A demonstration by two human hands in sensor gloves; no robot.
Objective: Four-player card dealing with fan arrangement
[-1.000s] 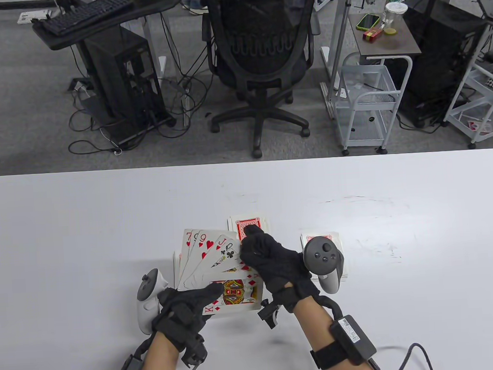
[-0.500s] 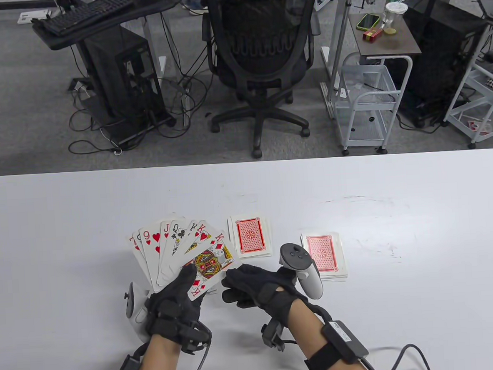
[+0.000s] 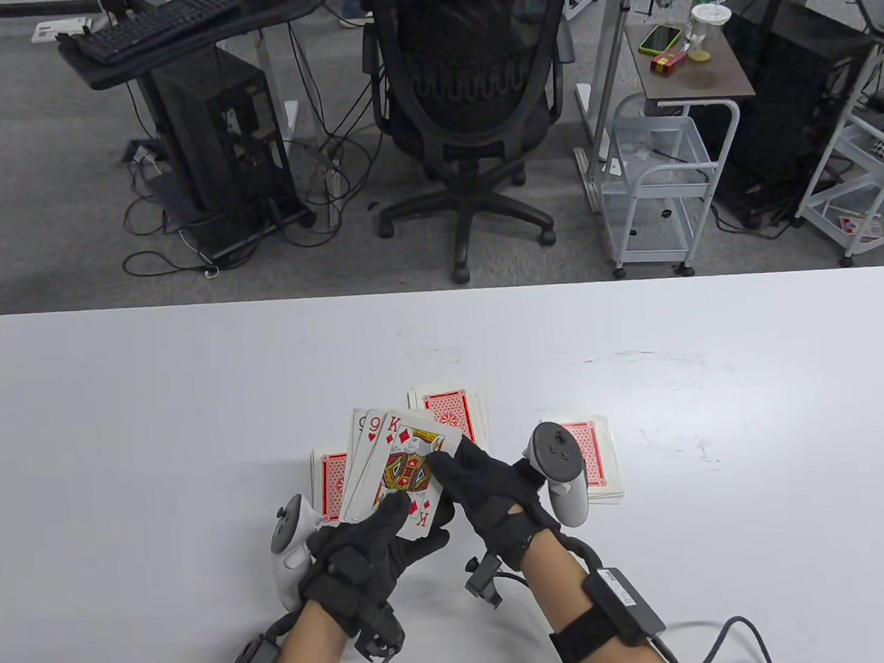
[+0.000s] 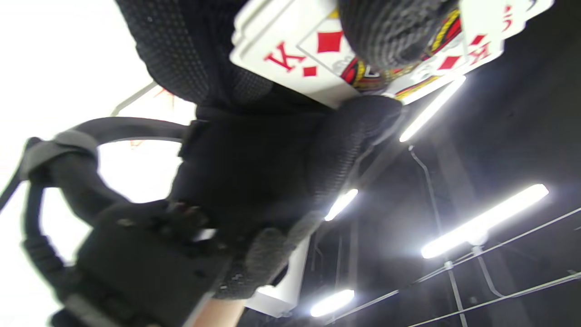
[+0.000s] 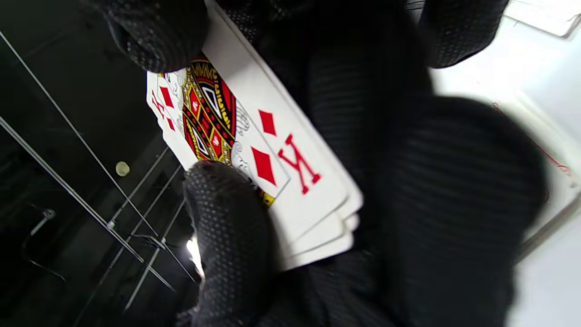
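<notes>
A packet of face-up cards (image 3: pixel 401 461), king of diamonds on top, is held above the white table (image 3: pixel 117 411). Only narrow slivers of the cards under it show at the left. My left hand (image 3: pixel 404 510) grips the packet's near end, thumb on the king's face (image 4: pixel 317 50). My right hand (image 3: pixel 450 469) pinches the packet's right edge, thumb on the face (image 5: pixel 254 150) and fingers behind. Three red-backed face-down piles lie on the table: one behind the packet (image 3: pixel 458 413), one at the right (image 3: pixel 596 457), one under the packet at the left (image 3: pixel 331 484).
The right hand's tracker (image 3: pixel 559 474) covers part of the right pile. Beyond the table's far edge stand an office chair (image 3: pixel 473 105), a white cart (image 3: pixel 661 183) and desks with computers. A cable (image 3: pixel 723 636) trails from my right wrist over the table's near edge.
Half a second ago the left hand held the cards in a wide fan, with the right hand off them. The fan has closed to a near-square packet and shifted right, and the right hand has taken its edge.
</notes>
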